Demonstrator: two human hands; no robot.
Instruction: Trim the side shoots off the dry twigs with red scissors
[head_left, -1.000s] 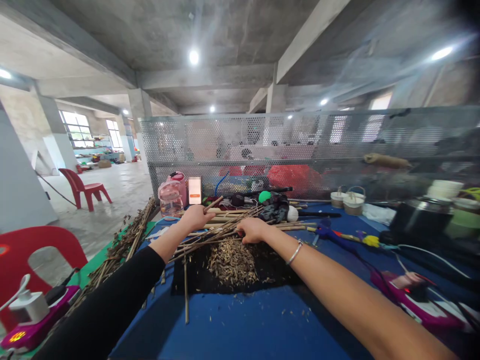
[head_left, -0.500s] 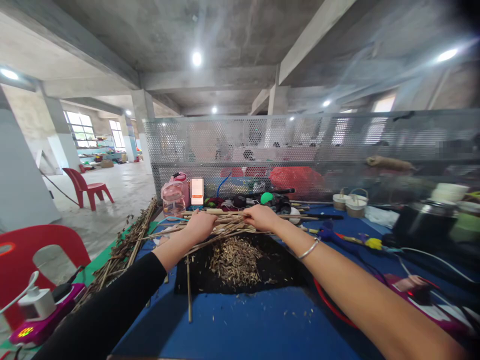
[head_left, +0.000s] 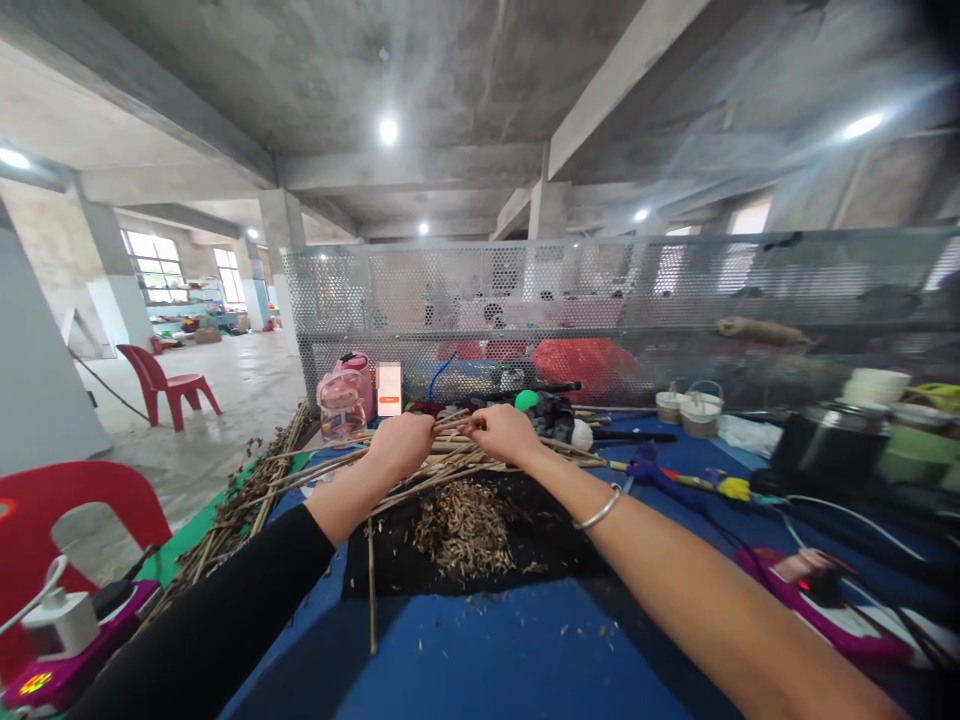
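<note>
My left hand [head_left: 403, 445] is closed around one end of a thin dry stalk [head_left: 452, 417] above the far side of the table. Close by on the right, my right hand [head_left: 508, 436] pinches the stalk's other end between thumb and fingers. Beneath both hands lies a loose bundle of pale dry stalks [head_left: 450, 462], partly hidden by them. Nearer me, a heap of brown dried pods or husks [head_left: 466, 532] rests on a black cloth [head_left: 555, 558]. A single stalk [head_left: 373, 600] sticks out toward me at the cloth's left.
Branchy dried stems [head_left: 247, 490] lie along the left edge. Behind the hands stand a phone [head_left: 389, 390], a pink clear jug [head_left: 343, 405] and a perforated metal screen [head_left: 645, 300]. Purple power strips [head_left: 832, 610] with cables, small buckets [head_left: 703, 414] and a dark flask [head_left: 829, 455] occupy the right.
My right hand has come slightly nearer my left. The stalk between them now shows raised above the bundle. The whole view has shifted a little.
</note>
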